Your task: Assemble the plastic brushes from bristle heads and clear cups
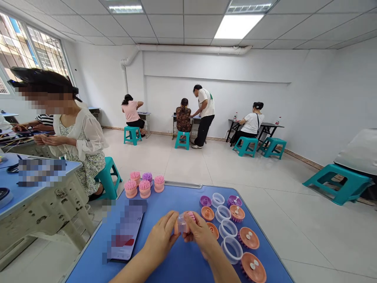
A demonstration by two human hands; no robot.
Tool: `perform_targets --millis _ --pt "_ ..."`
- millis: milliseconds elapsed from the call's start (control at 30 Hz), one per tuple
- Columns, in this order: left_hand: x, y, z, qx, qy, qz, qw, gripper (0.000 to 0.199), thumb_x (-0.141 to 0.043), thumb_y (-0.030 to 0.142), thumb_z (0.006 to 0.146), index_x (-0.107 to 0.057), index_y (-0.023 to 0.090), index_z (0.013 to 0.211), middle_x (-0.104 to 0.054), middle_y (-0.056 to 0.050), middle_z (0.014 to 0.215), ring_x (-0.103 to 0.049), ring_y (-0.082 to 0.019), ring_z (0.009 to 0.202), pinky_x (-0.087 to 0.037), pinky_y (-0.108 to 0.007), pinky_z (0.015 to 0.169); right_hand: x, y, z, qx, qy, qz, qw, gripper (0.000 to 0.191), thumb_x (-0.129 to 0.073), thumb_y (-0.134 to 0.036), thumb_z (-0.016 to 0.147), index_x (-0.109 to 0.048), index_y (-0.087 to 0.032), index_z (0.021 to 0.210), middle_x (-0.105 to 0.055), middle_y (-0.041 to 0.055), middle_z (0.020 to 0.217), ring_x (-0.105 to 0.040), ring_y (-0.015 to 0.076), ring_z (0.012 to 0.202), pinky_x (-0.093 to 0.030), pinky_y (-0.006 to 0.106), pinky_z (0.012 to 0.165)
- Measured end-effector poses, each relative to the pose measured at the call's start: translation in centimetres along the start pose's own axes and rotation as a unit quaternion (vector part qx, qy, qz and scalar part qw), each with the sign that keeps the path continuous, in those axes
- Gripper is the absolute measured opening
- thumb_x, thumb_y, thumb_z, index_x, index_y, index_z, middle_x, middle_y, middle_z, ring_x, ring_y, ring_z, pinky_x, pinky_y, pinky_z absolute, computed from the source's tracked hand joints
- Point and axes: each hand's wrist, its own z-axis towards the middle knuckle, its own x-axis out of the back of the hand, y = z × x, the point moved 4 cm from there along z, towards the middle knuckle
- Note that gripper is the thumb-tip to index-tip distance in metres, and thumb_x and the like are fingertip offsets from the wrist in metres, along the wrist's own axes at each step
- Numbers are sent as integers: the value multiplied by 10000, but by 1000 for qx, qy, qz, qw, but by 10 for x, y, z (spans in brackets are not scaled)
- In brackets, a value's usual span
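Observation:
Above the middle of the blue table, my left hand (160, 239) and my right hand (202, 235) are closed around one small bristle brush (182, 224). Its orange cap is on my left hand's side, a clear ring is in the middle, and pink bristles show under my right fingers. Beside my right hand lie orange caps (207, 213) and a purple cap (205, 201). A column of clear plastic rings (231, 249) follows. Farther right, bristle heads (253, 267) rest bristles down, with small white pieces on top.
Several brushes with pink or purple bristles (145, 188) stand at the table's far left corner. A phone (126, 232) lies left of my hands. To the left, a person (79, 129) sits at another blue table (35, 188). Other people and teal stools (338, 182) are around the room.

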Motion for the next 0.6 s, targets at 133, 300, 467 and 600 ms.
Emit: perform_targets --millis 133,300,467,600 --pt "1 -3 3 40 15 -29 999 401 -530 159 733 -457 190 1126 -614 -111 1070 -593 -230 978 -514 -340 818 -1 4 2 -25 20 23 999 350 -545 -532 696 -538 -201 810 -544 -25 572 -530 127 501 -428 237 461" --pt "3 -11 8 163 -25 -94 982 439 -601 124 641 -494 192 1061 -644 -85 1000 -628 -213 889 -535 -318 759 -3 5 6 3 39 44 998 557 -653 -490 611 -461 -195 1042 -581 3 722 -537 119 548 -419 223 445" --pt "0 -16 5 181 -45 -98 977 447 -614 167 652 -498 180 1083 -629 -110 1058 -601 -237 964 -511 -351 812 -1 4 7 28 46 12 998 523 -674 -411 610 -465 -156 1017 -546 -26 648 -473 77 462 -392 213 432" --pt "-4 -17 3 170 -56 -81 981 460 -596 152 669 -478 180 1113 -608 -127 1102 -579 -243 1007 -489 -382 845 0 6 6 17 46 9 999 469 -659 -396 630 -483 -159 994 -532 -35 645 -454 65 445 -397 218 447"
